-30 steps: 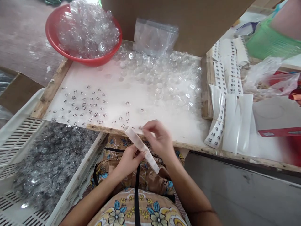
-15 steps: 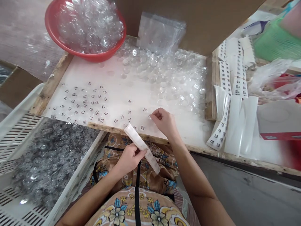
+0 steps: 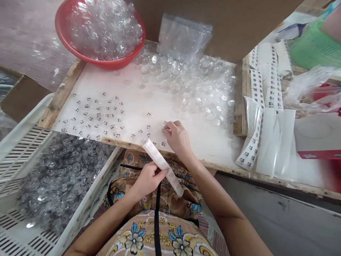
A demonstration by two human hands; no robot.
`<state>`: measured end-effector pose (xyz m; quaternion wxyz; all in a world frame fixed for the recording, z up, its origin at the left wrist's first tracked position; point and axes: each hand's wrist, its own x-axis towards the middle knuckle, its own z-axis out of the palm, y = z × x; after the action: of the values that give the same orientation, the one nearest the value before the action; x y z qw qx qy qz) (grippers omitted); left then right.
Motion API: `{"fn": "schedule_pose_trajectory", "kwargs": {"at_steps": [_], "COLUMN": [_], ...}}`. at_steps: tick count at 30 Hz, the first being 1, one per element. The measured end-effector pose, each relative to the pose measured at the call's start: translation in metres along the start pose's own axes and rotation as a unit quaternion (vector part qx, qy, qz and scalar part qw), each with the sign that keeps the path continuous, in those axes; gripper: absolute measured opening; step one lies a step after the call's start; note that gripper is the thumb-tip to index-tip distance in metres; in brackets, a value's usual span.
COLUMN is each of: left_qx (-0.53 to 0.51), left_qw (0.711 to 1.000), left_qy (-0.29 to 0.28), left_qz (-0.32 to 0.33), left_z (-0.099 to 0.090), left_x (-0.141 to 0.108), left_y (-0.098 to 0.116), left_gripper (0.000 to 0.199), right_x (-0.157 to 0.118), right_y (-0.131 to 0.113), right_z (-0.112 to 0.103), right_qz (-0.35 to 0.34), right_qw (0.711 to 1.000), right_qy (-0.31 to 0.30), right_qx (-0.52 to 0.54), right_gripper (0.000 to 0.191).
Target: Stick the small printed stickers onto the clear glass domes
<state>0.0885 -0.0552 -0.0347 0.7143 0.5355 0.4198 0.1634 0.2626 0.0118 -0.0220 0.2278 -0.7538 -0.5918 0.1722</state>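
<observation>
My left hand [image 3: 151, 177], over the lap, pinches a folded white strip of sticker paper [image 3: 163, 164] that slants across the table's front edge. My right hand [image 3: 178, 138] is low over the white tabletop, thumb and forefinger pressed together. A small dark bit, seemingly a panda sticker, shows at those fingertips, mostly hidden. Just beyond them lies a clear disc with a panda print [image 3: 165, 122]. Several more panda-printed discs [image 3: 148, 127] lie to the left of this hand. Plain clear discs [image 3: 183, 101] are strewn across the back and right.
A red basin [image 3: 112, 64] heaped with clear pieces stands at the back left. Below left, a white slatted crate [image 3: 25, 145] holds many printed pieces. Sticker strips [image 3: 274, 85] lie beyond a wooden rail [image 3: 241, 103]. A clear plastic bag [image 3: 183, 37] leans against the cardboard behind.
My right hand has moved a little to the left over the tabletop, its fingertips coming close to a printed disc. My left hand keeps the strip almost in place. The view has shifted slightly.
</observation>
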Motion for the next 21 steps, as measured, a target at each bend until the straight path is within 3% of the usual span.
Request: {"fn": "schedule_pose_trajectory", "kwargs": {"at_steps": [4,7,10,12,15,17,19,21], "left_qx": [-0.085,-0.222,-0.400,-0.483,-0.538,-0.557,-0.559,-0.527], "left_qw": [0.996,0.973,0.910,0.858,0.792,0.761,0.768,0.822], "left_qy": [-0.028,-0.062,-0.107,-0.171,-0.286,-0.330,-0.311,-0.216], "left_qz": [-0.021,0.000,0.030,0.033,0.038,0.041,0.027,0.008], "left_z": [-0.006,-0.017,-0.026,-0.027,-0.022,-0.017,-0.014,-0.014], "left_x": [-0.005,-0.010,-0.011,-0.009,-0.004,-0.002,-0.002,-0.003], "left_y": [0.008,0.018,0.023,0.024,0.021,0.020,0.020,0.024], "left_gripper": [0.030,0.031,0.037,0.038,0.035,0.032,0.028,0.022], "right_x": [-0.003,-0.014,-0.025,-0.029,-0.028,-0.026,-0.025,-0.028], "right_y": [-0.008,-0.007,-0.005,-0.007,-0.016,-0.022,-0.025,-0.026], "right_z": [-0.002,-0.015,-0.031,-0.041,-0.051,-0.054,-0.056,-0.058], "right_qz": [-0.002,-0.031,-0.078,-0.113,-0.198,-0.250,-0.260,-0.225], "right_qw": [0.998,0.991,0.974,0.965,0.950,0.938,0.934,0.939], "right_qy": [-0.018,0.009,-0.013,-0.043,-0.064,-0.066,-0.065,-0.064], "right_qx": [0.057,0.134,0.211,0.233,0.235,0.232,0.234,0.253], "right_gripper": [0.026,0.020,0.015,0.018,0.030,0.036,0.038,0.031]}}
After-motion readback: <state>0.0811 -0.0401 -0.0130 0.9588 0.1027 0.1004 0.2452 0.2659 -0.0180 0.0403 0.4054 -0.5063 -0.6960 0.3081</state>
